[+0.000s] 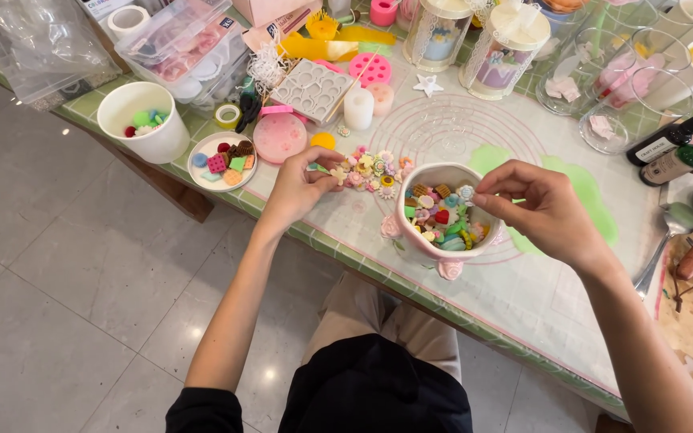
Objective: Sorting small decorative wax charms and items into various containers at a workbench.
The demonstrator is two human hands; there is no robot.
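A pink cup point(439, 253) full of small colourful charms stands on a translucent mat near the table's front edge. My right hand point(541, 210) hovers at the cup's right rim, its fingertips pinching a tiny pale round charm point(465, 192) just above the filling. My left hand point(301, 187) rests to the left of the cup, its fingers closed on a small pale piece point(338, 173) at the edge of a loose pile of flower charms point(374, 170).
A small plate point(199, 175) of coloured charms and a white paper cup point(139, 122) sit at the left. Moulds, a white candle point(358, 108), lidded jars, glasses, dark bottles point(667, 152) and plastic boxes crowd the back. A spoon point(667, 232) lies at the right. Tiled floor lies below.
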